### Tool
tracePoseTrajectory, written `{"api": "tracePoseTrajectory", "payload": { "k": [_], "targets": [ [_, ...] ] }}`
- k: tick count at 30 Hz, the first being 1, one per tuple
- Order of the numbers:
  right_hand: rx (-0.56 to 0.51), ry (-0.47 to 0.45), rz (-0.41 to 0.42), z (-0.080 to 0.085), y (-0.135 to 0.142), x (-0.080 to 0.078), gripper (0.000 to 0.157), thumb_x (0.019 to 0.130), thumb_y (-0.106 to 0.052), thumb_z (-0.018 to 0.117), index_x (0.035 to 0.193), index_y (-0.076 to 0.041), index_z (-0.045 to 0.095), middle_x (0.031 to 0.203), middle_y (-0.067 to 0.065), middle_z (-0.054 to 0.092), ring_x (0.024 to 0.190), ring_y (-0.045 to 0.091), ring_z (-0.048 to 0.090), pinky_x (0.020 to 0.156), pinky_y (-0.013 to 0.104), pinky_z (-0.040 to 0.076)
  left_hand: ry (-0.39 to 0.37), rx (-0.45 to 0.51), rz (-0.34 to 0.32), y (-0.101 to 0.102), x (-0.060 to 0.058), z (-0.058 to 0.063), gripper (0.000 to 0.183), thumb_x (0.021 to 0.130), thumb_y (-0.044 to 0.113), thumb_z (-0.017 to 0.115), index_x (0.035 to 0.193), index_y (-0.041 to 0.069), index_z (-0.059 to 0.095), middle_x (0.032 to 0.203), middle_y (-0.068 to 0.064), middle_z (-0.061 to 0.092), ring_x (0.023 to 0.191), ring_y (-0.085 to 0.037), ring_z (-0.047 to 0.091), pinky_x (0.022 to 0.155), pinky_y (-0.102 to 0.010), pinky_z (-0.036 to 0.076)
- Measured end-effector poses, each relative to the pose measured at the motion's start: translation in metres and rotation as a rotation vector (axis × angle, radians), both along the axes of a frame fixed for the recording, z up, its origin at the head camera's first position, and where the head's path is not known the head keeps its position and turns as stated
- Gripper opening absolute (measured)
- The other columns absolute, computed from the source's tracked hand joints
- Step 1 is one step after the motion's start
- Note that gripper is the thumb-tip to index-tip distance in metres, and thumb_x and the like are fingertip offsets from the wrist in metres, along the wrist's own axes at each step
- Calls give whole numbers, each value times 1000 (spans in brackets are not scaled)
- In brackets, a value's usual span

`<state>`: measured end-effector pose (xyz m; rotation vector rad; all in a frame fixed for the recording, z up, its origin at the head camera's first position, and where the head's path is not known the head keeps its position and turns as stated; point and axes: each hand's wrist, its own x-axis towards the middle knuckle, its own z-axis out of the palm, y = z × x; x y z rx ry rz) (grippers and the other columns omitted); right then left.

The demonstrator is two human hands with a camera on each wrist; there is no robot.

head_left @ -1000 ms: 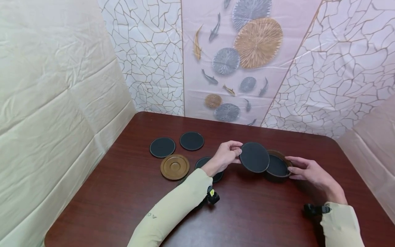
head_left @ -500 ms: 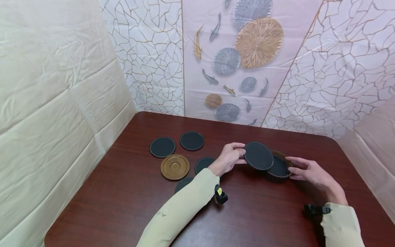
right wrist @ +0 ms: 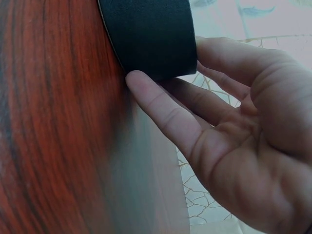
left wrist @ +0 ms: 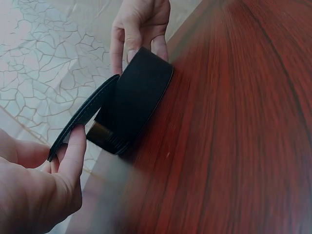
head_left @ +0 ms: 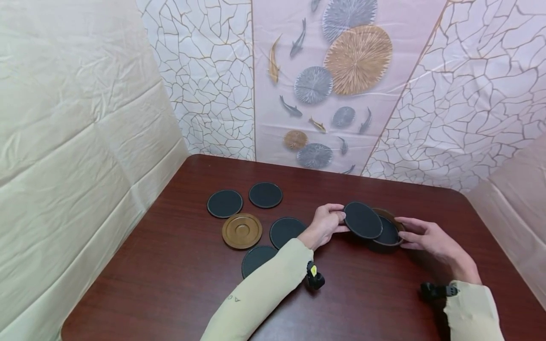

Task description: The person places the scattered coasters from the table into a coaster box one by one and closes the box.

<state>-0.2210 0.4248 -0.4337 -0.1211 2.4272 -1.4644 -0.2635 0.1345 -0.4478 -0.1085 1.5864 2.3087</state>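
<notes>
Reaching in from the bottom edge, the left sleeve (head_left: 262,289) cuts across the near coaster (head_left: 257,259), which shows way more than it did a second ago since that arm has shifted right. Next up, the left hand (head_left: 325,228) is pinching the held coaster (head_left: 363,220) by its edge, and that's the big change: it's farther over toward the box (left wrist: 141,90) now, tilted at its rim. Touching or just shy of it, can't tell which. The right hand (head_left: 430,237) has barely budged, thumb and fingers gripping the box's side on the table (head_left: 362,303). There's a dark round surface (head_left: 388,232) inside, no clue if that's another coaster or the floor. So this reads to me as loading, nearly there but not in yet. Farther off, the middle coaster (head_left: 286,230) and brown disc (head_left: 241,230) haven't moved, nor have the left back coaster (head_left: 224,203) and right back coaster (head_left: 265,195). Patterned cloth (head_left: 311,85) behind it all.
</notes>
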Motion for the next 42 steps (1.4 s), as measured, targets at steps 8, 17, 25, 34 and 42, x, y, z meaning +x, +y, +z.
{"api": "tracePoseTrajectory", "payload": {
  "k": [8,17,25,34,42],
  "targets": [
    [5,-6,0,2,-1,0,71,95,-21,66,151,2,29,149,37,31,97,15,70,83,38,58,-11,35,16,19,1,1,25,91,-6,60,114,3,62,104,-13,65,98,-26,70,82,-51,57],
    [10,5,3,3,-1,1,71,95,-20,66,150,4,29,147,39,33,96,15,70,83,38,58,-22,34,83,37,2,-2,22,88,-7,65,109,0,65,90,-11,68,84,-22,70,79,-47,59],
    [13,1,-4,2,-2,0,70,95,-20,65,151,3,29,147,38,33,97,14,70,83,38,58,16,-85,49,40,6,4,18,85,-4,70,101,3,68,80,-5,69,64,-12,65,66,-31,60],
    [-5,16,14,0,1,0,69,95,-20,64,150,5,29,148,38,31,98,13,70,83,38,58,40,-181,13,41,7,6,11,82,-5,73,90,1,70,73,-7,69,53,-13,60,64,-32,60],
    [-19,32,29,-2,1,-1,68,96,-18,64,149,7,29,147,38,31,98,12,70,83,39,58,92,-259,-73,27,7,13,12,85,-5,69,97,-4,70,84,-18,72,56,-14,61,68,-36,60]
  ]
}}
